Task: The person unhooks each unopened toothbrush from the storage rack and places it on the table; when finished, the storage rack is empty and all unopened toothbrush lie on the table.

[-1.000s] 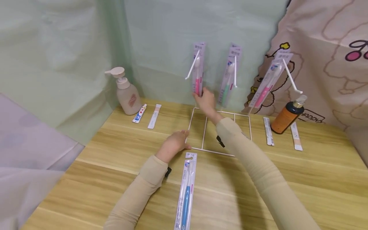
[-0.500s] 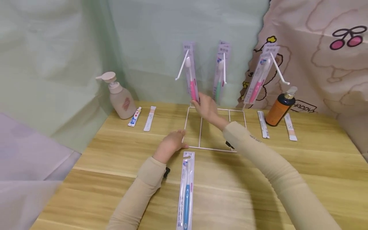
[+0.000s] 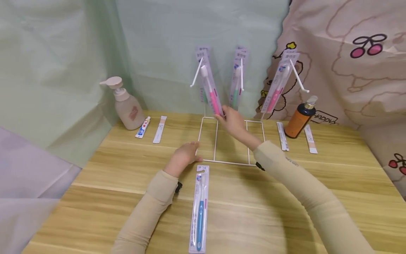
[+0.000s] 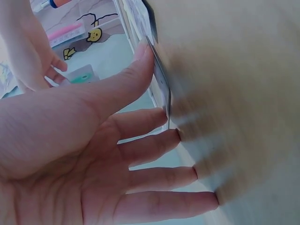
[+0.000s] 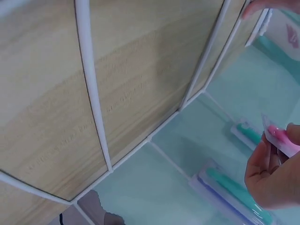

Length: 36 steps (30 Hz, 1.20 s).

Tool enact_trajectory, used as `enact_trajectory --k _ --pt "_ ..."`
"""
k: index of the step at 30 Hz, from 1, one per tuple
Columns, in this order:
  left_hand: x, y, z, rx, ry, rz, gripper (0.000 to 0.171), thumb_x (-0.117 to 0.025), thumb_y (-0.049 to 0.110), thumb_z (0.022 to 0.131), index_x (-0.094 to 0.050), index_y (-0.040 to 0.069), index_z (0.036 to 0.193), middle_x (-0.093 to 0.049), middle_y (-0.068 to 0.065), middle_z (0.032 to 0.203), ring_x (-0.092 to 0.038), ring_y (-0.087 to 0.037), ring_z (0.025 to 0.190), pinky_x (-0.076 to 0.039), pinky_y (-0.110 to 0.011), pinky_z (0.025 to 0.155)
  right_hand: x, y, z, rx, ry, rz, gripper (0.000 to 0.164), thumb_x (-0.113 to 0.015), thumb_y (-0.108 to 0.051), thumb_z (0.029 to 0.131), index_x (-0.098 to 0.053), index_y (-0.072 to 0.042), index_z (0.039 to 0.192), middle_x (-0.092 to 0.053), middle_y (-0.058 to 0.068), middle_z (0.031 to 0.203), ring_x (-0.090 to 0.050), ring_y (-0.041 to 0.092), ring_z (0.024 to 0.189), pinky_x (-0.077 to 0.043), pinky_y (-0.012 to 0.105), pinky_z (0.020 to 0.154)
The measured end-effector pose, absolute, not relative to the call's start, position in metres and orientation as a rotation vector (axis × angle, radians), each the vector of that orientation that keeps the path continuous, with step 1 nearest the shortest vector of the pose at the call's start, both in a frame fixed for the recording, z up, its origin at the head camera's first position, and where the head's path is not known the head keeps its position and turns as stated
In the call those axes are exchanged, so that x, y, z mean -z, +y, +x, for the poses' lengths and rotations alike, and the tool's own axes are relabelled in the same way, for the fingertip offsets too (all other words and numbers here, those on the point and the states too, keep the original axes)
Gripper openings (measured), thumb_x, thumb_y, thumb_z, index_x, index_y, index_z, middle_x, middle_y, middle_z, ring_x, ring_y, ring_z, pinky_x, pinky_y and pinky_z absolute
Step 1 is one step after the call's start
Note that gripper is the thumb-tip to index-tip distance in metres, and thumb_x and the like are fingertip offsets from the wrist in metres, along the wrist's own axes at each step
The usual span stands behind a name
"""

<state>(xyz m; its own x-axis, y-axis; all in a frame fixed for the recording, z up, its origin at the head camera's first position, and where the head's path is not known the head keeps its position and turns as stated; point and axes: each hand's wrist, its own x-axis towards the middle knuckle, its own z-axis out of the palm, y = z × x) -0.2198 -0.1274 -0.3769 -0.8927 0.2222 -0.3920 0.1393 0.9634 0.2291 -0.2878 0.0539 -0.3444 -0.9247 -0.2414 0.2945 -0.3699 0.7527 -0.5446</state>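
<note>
My right hand [image 3: 234, 123] pinches the lower end of a packaged pink toothbrush [image 3: 213, 97] on the left hook of a white wire rack [image 3: 233, 163]. That package tilts, its top still at the hook, and a packaged green toothbrush [image 3: 203, 94] shows behind it. At the rack's front left corner rests my left hand [image 3: 184, 155]; its fingers look straight in the left wrist view, with the fingertips down on the tabletop. A packaged blue toothbrush [image 3: 200, 215] lies flat in front of the rack.
Packaged toothbrushes hang on the middle hook [image 3: 242, 76] and right hook [image 3: 297, 76]. To the left stand a pump bottle [image 3: 128, 111], a toothpaste tube [image 3: 143, 127] and a slim sachet [image 3: 160, 129]. An orange spray bottle [image 3: 297, 121] stands right, between two sachets.
My right hand has drawn the pink toothbrush's lower end forward and to the right, uncovering the green one behind. The left hand stays at the rack's corner. The head view has shifted a little.
</note>
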Motion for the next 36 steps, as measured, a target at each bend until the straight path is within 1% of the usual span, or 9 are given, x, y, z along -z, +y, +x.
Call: enact_trajectory --k 3,6,10,17,21,25,29,36 --pt "0.374 -0.128 -0.222 -0.261 2.688 0.274 0.077 -0.062 0.035 0.086 -0.025 0.005 0.147 -0.025 -0.017 0.151 -0.028 -0.036 0.136 -0.028 -0.047 0.111 0.346 0.053 -0.283 -0.976 -2.746 0.495 0.029 -0.059 -0.032 0.092 -0.058 -0.003 0.098 -0.063 0.011 0.086 -0.058 0.021 0.070 -0.049 0.029 0.055" --pt "0.371 -0.129 -0.223 -0.253 2.693 0.290 0.077 -0.062 0.035 0.087 -0.026 0.004 0.147 -0.027 -0.018 0.150 -0.029 -0.037 0.136 -0.028 -0.048 0.111 0.347 0.053 -0.277 -1.015 -2.718 0.559 0.030 -0.061 -0.031 0.090 -0.059 -0.003 0.098 -0.066 0.012 0.087 -0.063 0.022 0.073 -0.052 0.030 0.057" --pt "0.371 -0.130 -0.224 -0.253 2.695 0.306 0.077 -0.062 0.035 0.087 -0.026 0.003 0.146 -0.028 -0.020 0.149 -0.030 -0.037 0.135 -0.027 -0.048 0.111 0.348 0.052 -0.267 -1.013 -2.692 0.687 0.030 -0.063 -0.033 0.089 -0.061 -0.004 0.096 -0.069 0.011 0.083 -0.065 0.021 0.070 -0.053 0.029 0.055" --pt "0.369 -0.129 -0.226 -0.255 2.690 0.324 0.077 -0.062 0.035 0.088 -0.025 0.001 0.146 -0.028 -0.021 0.149 -0.029 -0.037 0.136 -0.027 -0.048 0.111 0.350 0.054 -0.252 -1.000 -2.670 0.790 0.032 -0.064 -0.033 0.088 -0.064 -0.005 0.104 -0.070 0.009 0.082 -0.065 0.019 0.069 -0.053 0.026 0.055" --pt "0.367 -0.127 -0.225 -0.273 2.686 0.308 0.077 -0.063 0.034 0.088 -0.025 0.001 0.146 -0.028 -0.021 0.149 -0.030 -0.037 0.135 -0.028 -0.048 0.111 0.351 0.058 -0.242 -0.935 -2.639 0.829 0.028 -0.066 -0.031 0.086 -0.064 -0.004 0.096 -0.069 0.009 0.078 -0.065 0.019 0.066 -0.053 0.026 0.056" --pt "0.366 -0.126 -0.223 -0.275 2.685 0.306 0.076 -0.063 0.034 0.089 -0.025 0.001 0.146 -0.028 -0.021 0.149 -0.030 -0.037 0.135 -0.028 -0.048 0.111 0.353 0.061 -0.233 -0.906 -2.617 0.865 0.024 -0.068 -0.030 0.084 -0.064 -0.007 0.088 -0.068 0.005 0.075 -0.064 0.017 0.064 -0.053 0.024 0.056" --pt "0.368 -0.126 -0.221 -0.279 2.686 0.307 0.075 -0.062 0.033 0.089 -0.026 0.001 0.146 -0.028 -0.021 0.149 -0.030 -0.037 0.135 -0.027 -0.047 0.111 0.354 0.063 -0.223 -0.941 -2.628 0.901 0.023 -0.069 -0.031 0.084 -0.064 -0.010 0.087 -0.068 0.002 0.075 -0.063 0.014 0.065 -0.052 0.023 0.057" --pt "0.374 -0.128 -0.221 -0.300 2.686 0.319 0.074 -0.060 0.033 0.090 -0.025 0.001 0.146 -0.026 -0.022 0.149 -0.027 -0.038 0.136 -0.025 -0.048 0.112 0.354 0.064 -0.203 -0.920 -2.670 0.914 0.022 -0.070 -0.030 0.083 -0.064 -0.009 0.085 -0.068 0.002 0.075 -0.063 0.012 0.064 -0.052 0.021 0.058"
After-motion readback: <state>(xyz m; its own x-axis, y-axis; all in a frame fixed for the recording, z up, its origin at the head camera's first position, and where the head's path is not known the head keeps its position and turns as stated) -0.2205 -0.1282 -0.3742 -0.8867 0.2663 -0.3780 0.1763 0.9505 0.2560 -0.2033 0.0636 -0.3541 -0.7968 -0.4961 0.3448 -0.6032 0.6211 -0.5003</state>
